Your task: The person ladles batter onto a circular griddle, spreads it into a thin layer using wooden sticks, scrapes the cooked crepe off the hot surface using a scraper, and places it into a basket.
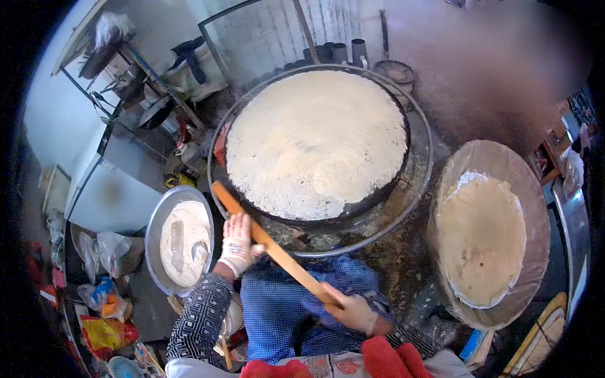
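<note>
A long flat wooden board (277,252) slants across my lap, its far end over the griddle's rim. My right hand (356,313) is closed around its near end. Lying along the board's lower left edge, my left hand (238,246), in a pale glove smeared with white, grips it near the far end, thumb towards me; its fingertips are partly hidden. Ahead is a big round griddle (406,148) covered with a thin pale batter sheet (315,138). Left of my left hand stands a metal basin (151,236) of pale batter (179,252) with a ladle (199,252) in it.
At the right, a large basket (532,246) lined with translucent sheeting holds a stack of pale round flatbreads (482,239). A metal ring (430,157) surrounds the griddle. Shelving (148,69) with pans stands back left; plastic bags (113,252) lie far left.
</note>
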Demonstrator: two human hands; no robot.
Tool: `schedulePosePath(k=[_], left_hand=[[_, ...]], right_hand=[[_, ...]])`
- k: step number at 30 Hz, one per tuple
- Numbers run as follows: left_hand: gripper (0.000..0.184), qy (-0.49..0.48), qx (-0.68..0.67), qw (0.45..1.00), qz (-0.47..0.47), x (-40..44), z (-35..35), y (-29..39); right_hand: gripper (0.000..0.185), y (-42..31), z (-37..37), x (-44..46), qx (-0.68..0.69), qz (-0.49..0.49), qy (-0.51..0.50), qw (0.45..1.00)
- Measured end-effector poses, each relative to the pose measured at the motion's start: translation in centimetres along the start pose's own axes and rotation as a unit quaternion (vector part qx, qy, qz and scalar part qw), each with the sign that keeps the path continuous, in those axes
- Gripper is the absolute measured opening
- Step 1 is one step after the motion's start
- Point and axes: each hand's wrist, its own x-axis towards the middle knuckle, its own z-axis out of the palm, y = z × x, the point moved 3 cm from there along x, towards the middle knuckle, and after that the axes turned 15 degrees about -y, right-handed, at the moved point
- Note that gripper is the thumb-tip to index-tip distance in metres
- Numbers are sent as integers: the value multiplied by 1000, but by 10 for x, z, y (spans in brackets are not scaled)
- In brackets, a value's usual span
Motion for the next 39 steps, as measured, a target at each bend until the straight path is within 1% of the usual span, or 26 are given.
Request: schedulePosePath(k=[2,4,5,7,8,9,10,11,12,13,14,17,18,19,21,24,25,26,28,29,32,33,36,37,38,39], left_hand=[[110,-10,-43,996,77,26,-50,76],[104,81,-97,960,252,69,-79,146],[103,93,-110,937,317,90,-98,183],[103,94,-106,902,408,129,-109,249],[104,82,-67,903,416,151,-94,277],[107,-25,2,917,399,170,-75,297],[107,-29,10,922,386,174,-73,294],[107,-34,16,926,375,177,-72,286],[108,-41,31,930,365,183,-72,275],[107,-69,-6,933,354,185,-72,253],[106,-69,-29,943,326,175,-78,225],[103,31,-63,959,276,155,-55,139],[100,13,-72,971,227,142,-61,116],[114,18,-102,974,200,136,-45,86],[107,19,-62,989,132,108,-36,35],[92,15,-29,999,27,50,-38,-13],[92,34,-57,998,21,32,-39,-24],[82,87,-97,992,0,16,-30,-35],[78,123,-83,989,-27,-5,-16,-45],[73,111,-44,993,-5,-9,-2,-47],[60,24,-18,999,33,1,38,-31],[52,28,8,999,46,6,45,-29],[46,0,37,998,44,1,35,-2],[41,-12,52,998,30,0,34,10],[39,42,13,997,57,-1,37,20],[38,38,3,998,45,-3,37,34]], right_hand=[[70,26,21,-56,-60,93,94,989],[74,73,43,-108,112,35,198,973],[76,85,46,-122,198,3,247,949],[72,82,54,-121,394,-51,352,847],[73,83,53,-120,426,-42,339,838],[73,84,53,-119,457,-33,326,827],[74,82,51,-117,488,-23,314,814],[75,73,47,-109,476,-12,300,827],[76,42,30,-101,520,-6,268,811],[78,9,13,-94,562,4,236,792],[78,9,12,-86,556,-1,207,805],[76,-4,-4,-59,545,-3,109,831],[74,-9,-8,-47,521,-15,80,850],[71,-9,-10,-32,495,-27,49,867],[67,-11,-8,0,425,-39,7,904],[61,-22,-6,29,308,-56,-1,950],[60,-30,-11,31,275,-71,12,959],[59,-29,-11,32,243,-85,39,965],[59,-20,-15,27,210,-90,102,968],[59,-12,-18,20,209,-81,137,965],[57,-1,-13,30,254,-35,130,958],[57,-6,-10,39,227,-53,115,966],[59,-54,-16,34,284,-1,33,958],[58,-59,-18,28,285,0,43,958],[58,-58,-23,25,283,0,54,958],[58,-44,-23,22,300,-5,77,951]])
